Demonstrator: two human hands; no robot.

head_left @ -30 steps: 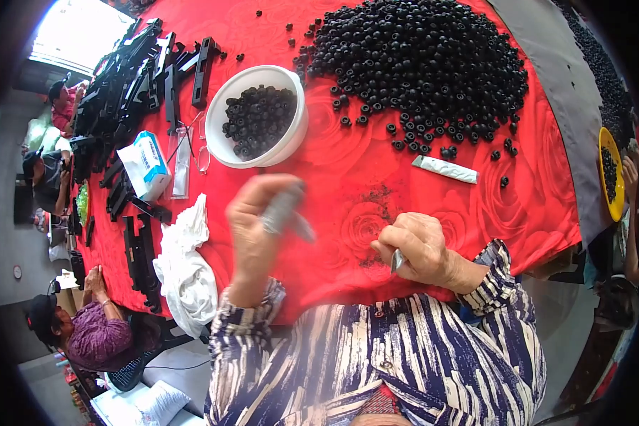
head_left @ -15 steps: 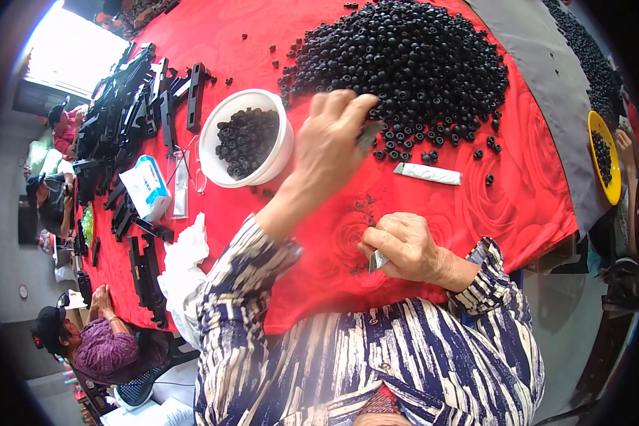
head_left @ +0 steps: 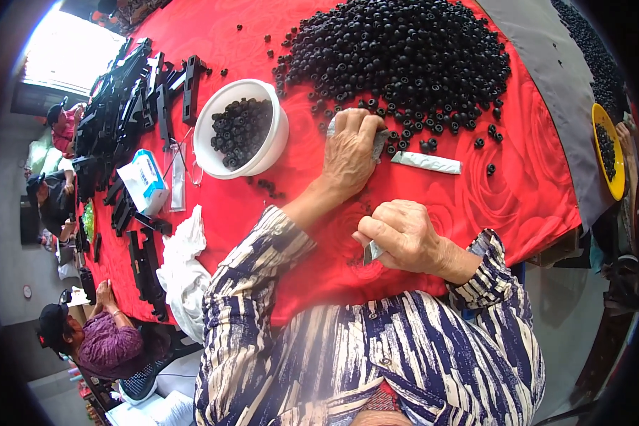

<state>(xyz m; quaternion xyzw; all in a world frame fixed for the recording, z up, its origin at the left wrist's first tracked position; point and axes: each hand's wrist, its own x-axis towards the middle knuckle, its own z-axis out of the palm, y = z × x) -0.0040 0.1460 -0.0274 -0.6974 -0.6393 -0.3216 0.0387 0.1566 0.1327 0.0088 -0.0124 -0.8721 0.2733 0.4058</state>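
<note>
**Left hand at the edge of the bead heap, right hand holding a small metal piece**

The left hand (head_left: 349, 153) is stretched forward to the near edge of the large heap of small black ring-shaped parts (head_left: 405, 60) on the red rose-patterned tabletop (head_left: 532, 184). Its fingers are curled around a small grey piece, and the fingertips are touching the loose parts at the heap's rim. The right hand (head_left: 401, 238) is kept close to the body, closed on a small silvery metal piece that shows below the thumb. A white bowl (head_left: 280, 135), partly filled with the same black parts, stands to the left of the reaching hand, and a flat silvery strip (head_left: 427, 162) lies just right of it.

The step in hand is judged to be a pick-up from the heap. A fine pinch on a single part would be called for next, before it is brought back to the right hand.
</note>
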